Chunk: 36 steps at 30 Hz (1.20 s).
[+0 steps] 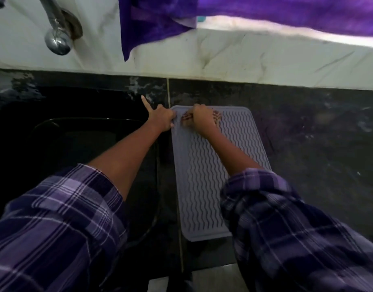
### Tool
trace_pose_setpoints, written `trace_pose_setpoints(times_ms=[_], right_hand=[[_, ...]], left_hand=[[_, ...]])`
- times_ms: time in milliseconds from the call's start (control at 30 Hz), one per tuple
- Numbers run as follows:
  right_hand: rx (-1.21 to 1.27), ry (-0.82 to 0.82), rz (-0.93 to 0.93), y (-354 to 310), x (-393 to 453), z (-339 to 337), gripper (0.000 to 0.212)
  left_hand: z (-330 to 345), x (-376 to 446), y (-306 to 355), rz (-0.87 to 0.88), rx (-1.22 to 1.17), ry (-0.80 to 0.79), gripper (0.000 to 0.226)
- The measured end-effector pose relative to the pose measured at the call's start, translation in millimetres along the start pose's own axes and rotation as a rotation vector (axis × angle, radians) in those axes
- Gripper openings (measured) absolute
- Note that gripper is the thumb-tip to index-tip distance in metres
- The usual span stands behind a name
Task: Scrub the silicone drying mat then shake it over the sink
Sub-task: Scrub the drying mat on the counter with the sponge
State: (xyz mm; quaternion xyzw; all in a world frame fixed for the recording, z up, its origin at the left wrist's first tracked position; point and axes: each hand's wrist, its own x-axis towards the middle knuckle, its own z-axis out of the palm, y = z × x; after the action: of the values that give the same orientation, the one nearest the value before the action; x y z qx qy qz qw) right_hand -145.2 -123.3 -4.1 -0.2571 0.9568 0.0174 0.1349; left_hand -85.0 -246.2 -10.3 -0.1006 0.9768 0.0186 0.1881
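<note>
A grey silicone drying mat (204, 171) with wavy ridges lies flat on the dark counter, just right of the sink (80, 144). My right hand (202, 118) grips a reddish-brown scrubber (186, 119) and holds it down on the mat's far end. My left hand (162, 119) holds the mat's far left corner at its edge, index finger stretched out toward the sink's back rim. Most of the scrubber is hidden under my right hand.
A chrome tap (57, 39) juts from the white marble wall above the sink. A purple cloth (156, 22) hangs from the ledge at the back. Dark speckled counter (318, 144) stretches to the right of the mat.
</note>
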Motion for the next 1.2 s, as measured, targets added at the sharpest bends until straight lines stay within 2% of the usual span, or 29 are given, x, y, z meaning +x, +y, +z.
trace_pose_setpoints(times_ms=[33,100,133,200,233,267,300,333,367,400,467,533,600,667,767,833,900,967,1033,1067,1100,1200], right_hand=[[0.035,-0.017,-0.017,-0.3,-15.7,6.0,0.031],[0.026,-0.11,-0.035,8.8,-62.6,21.7,0.008],[0.012,-0.137,-0.049,13.2,-95.9,27.7,0.011],[0.077,-0.061,-0.106,14.4,-178.4,40.2,0.009],[0.073,-0.074,-0.159,15.4,-210.8,43.3,0.019],[0.054,-0.141,-0.214,19.8,-232.1,41.8,0.026],[0.017,-0.293,-0.248,27.3,-233.8,36.6,0.027],[0.042,-0.406,-0.245,31.2,-228.5,24.9,0.024],[0.074,-0.442,-0.238,33.4,-212.8,10.9,0.021],[0.176,-0.39,-0.198,32.7,-191.9,-4.6,0.018],[0.295,-0.138,-0.117,25.0,-135.9,-26.1,0.015],[0.294,0.016,-0.087,6.4,-79.1,-31.1,0.017],[0.202,-0.089,0.031,-13.2,-41.0,-20.3,0.028],[0.194,-0.126,0.065,-21.9,-38.5,-1.8,0.028],[0.158,0.01,0.029,-19.4,-100.9,24.4,0.021],[0.165,-0.008,0.008,-14.8,-167.1,44.1,0.022],[0.167,-0.103,-0.065,-10.9,-230.1,57.6,0.028],[0.117,-0.285,-0.147,-1.9,-262.4,59.4,0.029],[0.129,-0.493,-0.184,8.3,-253.7,35.6,0.027],[0.189,-0.517,-0.195,12.6,-239.7,20.3,0.026],[0.258,-0.467,-0.187,17.4,-220.5,5.7,0.026],[0.387,-0.168,-0.071,31.2,-143.7,-20.5,0.03]], left_hand=[[0.5,0.8,-1.8,0.007,-0.019,0.007,0.025],[2.2,1.5,-3.7,0.02,-0.053,0.023,0.029],[4.1,1.1,-3.9,0.03,-0.057,0.038,0.029],[7.4,-1.3,-3.3,0.052,-0.043,0.062,0.027],[7.2,-2.4,-2.4,0.058,-0.033,0.067,0.027],[5.8,-4.0,-1.4,0.06,-0.025,0.063,0.028],[3.1,-5.6,-0.8,0.057,-0.019,0.048,0.028],[-0.3,-7.6,0.4,0.055,-0.009,0.028,0.028],[-3.4,-8.6,1.3,0.051,0.003,0.004,0.027],[-5.2,-9.5,1.8,0.044,0.01,-0.015,0.026],[-6.3,-11.5,3.0,0.038,0.007,-0.021,0.021],[-6.2,-12.9,3.8,0.031,0.002,-0.03,0.017],[-6.5,-12.5,2.2,0.011,-0.018,-0.039,0.018],[-4.4,-11.1,-2.4,0.022,-0.047,-0.043,0.018],[1.9,-12.6,-6.5,0.056,-0.076,-0.015,0.025],[2.4,-13.0,-6.9,0.067,-0.13,-0.006,0.033],[-1.3,-13.7,-9.3,0.073,-0.154,-0.022,0.043],[-6.8,-16.0,-8.1,0.094,-0.087,-0.04,0.056],[-12.1,-20.5,-0.2,0.11,0.021,-0.038,0.075],[-14.3,-23.8,6.1,0.116,0.055,-0.036,0.084],[-15.3,-26.7,12.4,0.121,0.073,-0.034,0.091],[-12.0,-33.8,29.6,0.132,0.122,-0.05,0.104]])
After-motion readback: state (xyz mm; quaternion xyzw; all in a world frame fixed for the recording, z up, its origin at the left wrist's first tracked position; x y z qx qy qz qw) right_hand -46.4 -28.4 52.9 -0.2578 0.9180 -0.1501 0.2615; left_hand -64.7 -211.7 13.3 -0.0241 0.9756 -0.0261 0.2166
